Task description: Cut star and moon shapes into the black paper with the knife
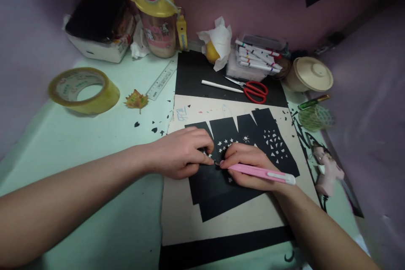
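1. Two bare hands meet over a black cardstock sheet, which lies on a cream board on the pale green desk.
2. The left hand comes in from 8 o'clock, fingers loosely bent, gripping nothing visible; its index finger points at the blade, presumably to steady the sheet.
3. The right hand, from 4 o'clock, has thumb and fingers pinched round a pink craft knife near its tip (much like a pencil grip), likely for fine control.
4. The sheet looks matte, its 12 o'clock edge notched into tabs; triangle cutouts show pale at 2 o'clock, small star cutouts nearer 12.
5. Red-handled scissors lie at 1 o'clock, a packing tape roll at 10, perhaps so placed to leave working room.
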A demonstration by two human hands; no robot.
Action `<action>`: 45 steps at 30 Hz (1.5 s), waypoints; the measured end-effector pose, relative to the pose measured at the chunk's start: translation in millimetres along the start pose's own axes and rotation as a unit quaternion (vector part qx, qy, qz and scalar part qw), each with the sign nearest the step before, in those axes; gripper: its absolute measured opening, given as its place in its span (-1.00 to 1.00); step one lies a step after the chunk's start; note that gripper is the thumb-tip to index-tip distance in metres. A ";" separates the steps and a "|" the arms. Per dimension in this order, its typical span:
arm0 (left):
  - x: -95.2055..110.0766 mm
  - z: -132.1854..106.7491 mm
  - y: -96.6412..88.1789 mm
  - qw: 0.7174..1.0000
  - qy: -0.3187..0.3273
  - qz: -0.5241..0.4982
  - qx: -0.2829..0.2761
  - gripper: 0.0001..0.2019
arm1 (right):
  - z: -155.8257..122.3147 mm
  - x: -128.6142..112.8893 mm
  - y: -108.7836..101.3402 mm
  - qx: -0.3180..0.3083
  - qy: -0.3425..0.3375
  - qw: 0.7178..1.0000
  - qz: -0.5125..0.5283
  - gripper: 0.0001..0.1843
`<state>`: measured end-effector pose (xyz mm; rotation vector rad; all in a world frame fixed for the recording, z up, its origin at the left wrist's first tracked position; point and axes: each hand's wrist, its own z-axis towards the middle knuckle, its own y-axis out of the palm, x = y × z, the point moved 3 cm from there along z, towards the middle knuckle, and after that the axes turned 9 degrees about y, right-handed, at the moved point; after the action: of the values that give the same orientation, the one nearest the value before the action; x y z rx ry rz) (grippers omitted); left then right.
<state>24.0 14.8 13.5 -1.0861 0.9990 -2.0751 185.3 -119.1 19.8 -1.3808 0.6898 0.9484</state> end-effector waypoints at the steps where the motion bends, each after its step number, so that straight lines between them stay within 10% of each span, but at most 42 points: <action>1: -0.1 0.0 -0.2 1.000 0.001 -0.001 0.002 -0.64 | 0.2 -0.1 0.0 0.000 0.001 1.000 0.001 -0.74; 45: 0.8 1.9 -2.7 1.000 -0.007 -0.010 -0.017 -0.65 | 2.1 0.3 -0.7 -0.004 0.034 0.999 0.019 -0.78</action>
<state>24.8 15.0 16.8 -1.1318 1.0245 -2.0704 185.8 -117.0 20.1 -1.4169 0.7653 0.9392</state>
